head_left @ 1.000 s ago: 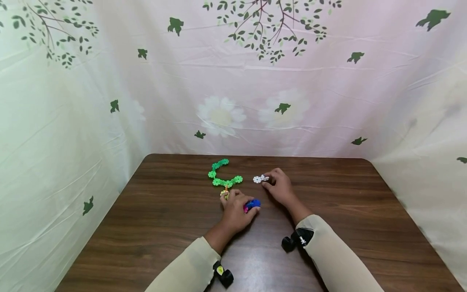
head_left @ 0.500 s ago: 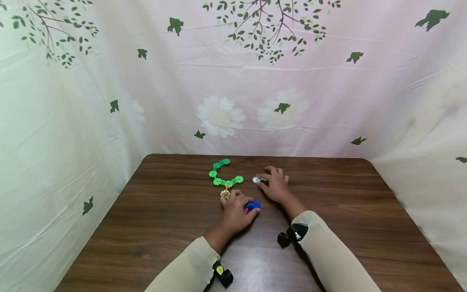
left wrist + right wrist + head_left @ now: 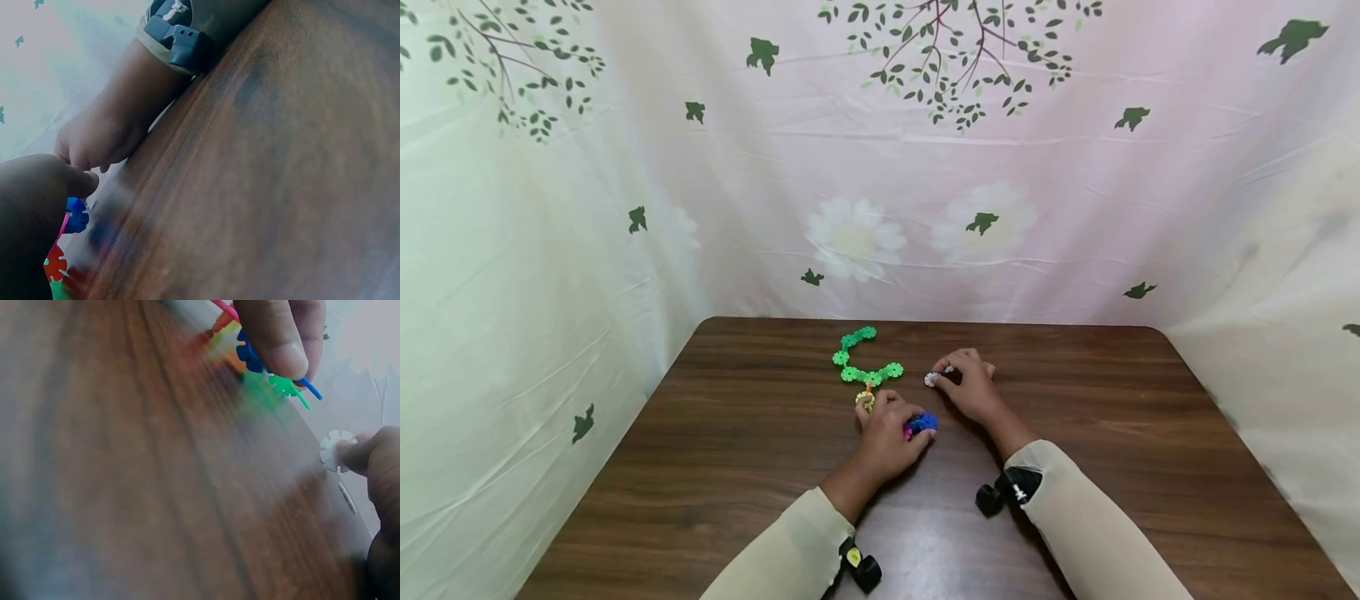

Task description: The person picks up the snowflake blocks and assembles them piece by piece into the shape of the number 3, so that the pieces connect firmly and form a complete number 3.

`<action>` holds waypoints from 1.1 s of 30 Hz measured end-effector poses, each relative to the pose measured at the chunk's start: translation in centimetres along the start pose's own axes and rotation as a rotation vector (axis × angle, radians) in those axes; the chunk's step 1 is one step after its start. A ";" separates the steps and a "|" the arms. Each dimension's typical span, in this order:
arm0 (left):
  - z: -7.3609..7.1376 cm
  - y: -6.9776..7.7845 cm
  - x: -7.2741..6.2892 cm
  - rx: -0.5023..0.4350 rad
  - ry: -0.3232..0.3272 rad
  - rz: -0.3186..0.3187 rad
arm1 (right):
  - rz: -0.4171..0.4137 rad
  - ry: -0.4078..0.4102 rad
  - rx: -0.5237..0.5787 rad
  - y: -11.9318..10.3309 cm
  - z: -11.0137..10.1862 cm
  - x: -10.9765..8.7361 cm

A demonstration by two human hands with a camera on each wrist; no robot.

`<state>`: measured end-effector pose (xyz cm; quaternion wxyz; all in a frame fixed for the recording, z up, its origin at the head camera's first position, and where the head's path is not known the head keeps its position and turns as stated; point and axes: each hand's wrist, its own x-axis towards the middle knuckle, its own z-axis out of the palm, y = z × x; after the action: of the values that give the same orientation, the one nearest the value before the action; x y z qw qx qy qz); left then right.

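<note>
A chain of green, notched flower-shaped linking discs (image 3: pixel 872 378) curves across the table, with a yellow disc (image 3: pixel 865 400) at its near end. My left hand (image 3: pixel 883 429) lies over that end, partly hiding it. Between its thumb and fingers it pinches a blue disc (image 3: pixel 928 421), seen closer in the right wrist view (image 3: pixel 251 355). Pink and red discs (image 3: pixel 56 262) show under the hand in the left wrist view. To the right, my right hand (image 3: pixel 972 387) pinches a white disc (image 3: pixel 336 451), tilted on edge. A second white piece (image 3: pixel 949 369) shows behind its fingers.
The brown wood-grain table (image 3: pixel 737 433) has rounded far corners. A pale curtain (image 3: pixel 917 167) printed with leaves and birds hangs around its back and sides. Each wrist carries a black camera (image 3: pixel 988 500) on a strap.
My right hand has shifted its grip over the white pieces, drawing them slightly nearer. The white disc has gone from flat to tilted. My left hand stays almost still.
</note>
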<state>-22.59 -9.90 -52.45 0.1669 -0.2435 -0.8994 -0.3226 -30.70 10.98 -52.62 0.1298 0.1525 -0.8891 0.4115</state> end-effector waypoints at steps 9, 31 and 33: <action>0.3 0.3 0.0 -0.003 0.026 0.004 | -0.018 0.004 0.337 -0.5 -0.5 -1.8; 0.1 0.4 0.0 -0.083 0.095 0.070 | 0.095 -0.162 0.467 -1.4 -1.6 -3.5; 0.0 0.4 0.1 -0.087 0.094 0.083 | 0.099 -0.172 0.482 -1.4 -1.7 -3.5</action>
<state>-22.39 -9.60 -52.19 0.2112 -0.2721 -0.8648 -0.3653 -26.75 12.02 -51.88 -0.0067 0.1699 -0.7796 0.6028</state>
